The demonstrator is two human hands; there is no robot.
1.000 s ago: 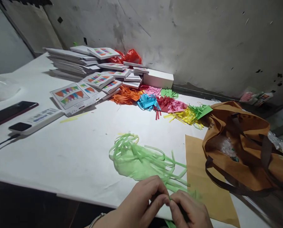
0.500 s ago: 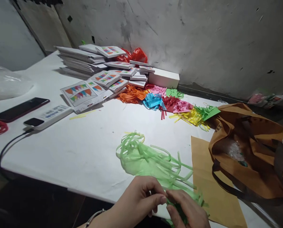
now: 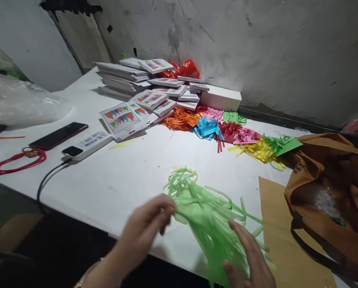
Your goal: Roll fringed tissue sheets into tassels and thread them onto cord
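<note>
In the head view, the left hand (image 3: 150, 220) pinches the upper left end of the green strips (image 3: 212, 236) between thumb and fingers, blurred at the tips. The right hand (image 3: 251, 258) is open, its thumb and fingers parted at the lower right of the strips; whether it touches them I cannot tell. The strips hang from the left hand over the near edge of the white tabletop (image 3: 131, 176), in front of more pale green strands lying on it. To their right lie a tan sheet (image 3: 290, 240) and a brown bag (image 3: 308, 160). Behind, colored fringes (image 3: 207, 128) run in a row near a white box (image 3: 222, 98), beside stacked packets (image 3: 119, 78). At left are a phone (image 3: 59, 135), a red cord (image 3: 19, 160), a white device (image 3: 90, 145) with a black cable (image 3: 48, 176), and clear plastic (image 3: 23, 102).
</note>
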